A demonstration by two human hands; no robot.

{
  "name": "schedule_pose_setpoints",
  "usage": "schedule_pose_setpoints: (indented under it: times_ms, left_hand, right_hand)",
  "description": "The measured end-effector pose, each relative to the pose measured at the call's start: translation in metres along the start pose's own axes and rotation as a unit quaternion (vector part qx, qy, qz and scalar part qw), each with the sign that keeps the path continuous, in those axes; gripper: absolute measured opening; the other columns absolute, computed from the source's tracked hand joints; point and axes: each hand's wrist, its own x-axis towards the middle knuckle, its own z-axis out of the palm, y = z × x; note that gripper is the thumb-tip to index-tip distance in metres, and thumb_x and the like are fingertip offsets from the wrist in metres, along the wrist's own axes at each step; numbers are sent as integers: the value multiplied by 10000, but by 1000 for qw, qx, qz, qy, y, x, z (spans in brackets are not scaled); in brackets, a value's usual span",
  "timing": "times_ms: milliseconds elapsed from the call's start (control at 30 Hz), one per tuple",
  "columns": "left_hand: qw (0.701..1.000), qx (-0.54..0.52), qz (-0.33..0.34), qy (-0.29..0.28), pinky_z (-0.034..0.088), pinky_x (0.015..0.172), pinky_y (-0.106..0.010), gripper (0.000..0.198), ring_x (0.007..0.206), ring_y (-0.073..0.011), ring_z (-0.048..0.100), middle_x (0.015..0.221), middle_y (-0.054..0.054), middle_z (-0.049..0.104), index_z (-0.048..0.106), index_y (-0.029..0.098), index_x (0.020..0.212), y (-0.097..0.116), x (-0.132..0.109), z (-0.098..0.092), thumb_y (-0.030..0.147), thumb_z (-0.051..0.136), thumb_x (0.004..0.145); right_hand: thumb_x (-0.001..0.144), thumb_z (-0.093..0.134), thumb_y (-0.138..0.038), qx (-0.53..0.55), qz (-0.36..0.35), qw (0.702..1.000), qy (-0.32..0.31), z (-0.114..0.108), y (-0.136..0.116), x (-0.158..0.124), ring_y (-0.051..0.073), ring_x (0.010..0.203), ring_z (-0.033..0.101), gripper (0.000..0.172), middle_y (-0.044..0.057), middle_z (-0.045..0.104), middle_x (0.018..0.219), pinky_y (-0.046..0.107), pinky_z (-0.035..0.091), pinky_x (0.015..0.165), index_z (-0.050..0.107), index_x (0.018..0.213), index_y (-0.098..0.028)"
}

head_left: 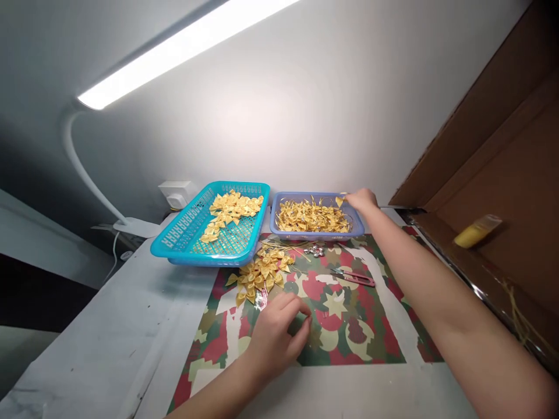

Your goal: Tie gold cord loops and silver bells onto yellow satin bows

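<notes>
At the far right rim of the blue-purple basket (pixel 317 236), my right hand (pixel 363 199) pinches a gold ribbon bow (pixel 339 201). Inside that basket lies a heap of gold bows (pixel 312 216) with wire-like gold loops. My left hand (pixel 277 326) rests low over the patterned mat (pixel 336 337), its thumb and forefinger curled together; whatever is between them is too small to make out. Just beyond it a pile of loose gold bows (pixel 262 270) spreads on the mat. A cluster of small silver bells or beads (pixel 314 251) sits near pink-handled thread snips (pixel 356 277).
A turquoise basket (pixel 174 247) with more yellow bows stands at the left. Thin gold strands (pixel 301 244) lie before the blue-purple basket. A white lamp (pixel 174 55) arches overhead. Cardboard (pixel 493 134) walls the right side, where a yellow-filled tube (pixel 476 231) shows.
</notes>
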Motion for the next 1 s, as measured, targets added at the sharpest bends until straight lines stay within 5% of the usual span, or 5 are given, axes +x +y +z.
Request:
schedule_pose_setpoints:
  times_ms: [167, 433, 533, 733, 1000]
  left_hand:
    - [996, 9, -61, 72, 412, 574, -257, 162, 646, -162, 545, 663, -21, 586, 559, 189, 693, -8, 9, -14, 196, 513, 848]
    - [952, -105, -167, 233, 377, 493, -235, 385, 517, -133, 486, 553, 17, 480, 528, 190, 640, -32, 17, -31, 329, 326, 938]
    - [950, -109, -168, 239, 356, 482, -236, 380, 495, -129, 459, 527, 25, 454, 512, 192, 611, -35, 17, -26, 337, 343, 918]
    - [957, -101, -162, 217, 340, 499, -238, 373, 487, -124, 438, 506, 34, 444, 508, 191, 599, -38, 16, -18, 351, 373, 906]
    - [967, -100, -150, 178, 336, 544, -243, 362, 524, -123, 444, 533, 32, 449, 475, 188, 573, -37, 13, -13, 359, 429, 889]
  right_hand:
    - [884, 606, -294, -68, 18, 997, -22, -9, -7, -17, 231, 935, 626, 241, 109, 649, 1045, 381, 510, 781, 630, 1045, -116]
    - [817, 582, -284, -71, -247, 957, -137, 10, -17, -160, 165, 778, 605, 123, 23, 670, 837, 249, 393, 640, 650, 871, -196]
    - [782, 667, -314, -102, -278, 935, -195, 26, -24, -190, 184, 820, 614, 150, 44, 684, 884, 267, 419, 666, 662, 854, -183]
    - [925, 572, -329, -199, -219, 924, -242, 34, -36, -193, 197, 961, 626, 261, 83, 628, 1130, 396, 530, 832, 606, 1117, -157]
    - [932, 563, -319, -229, -225, 918, -231, 30, -18, -219, 217, 1032, 612, 285, 85, 606, 1192, 436, 518, 879, 586, 1167, -159]
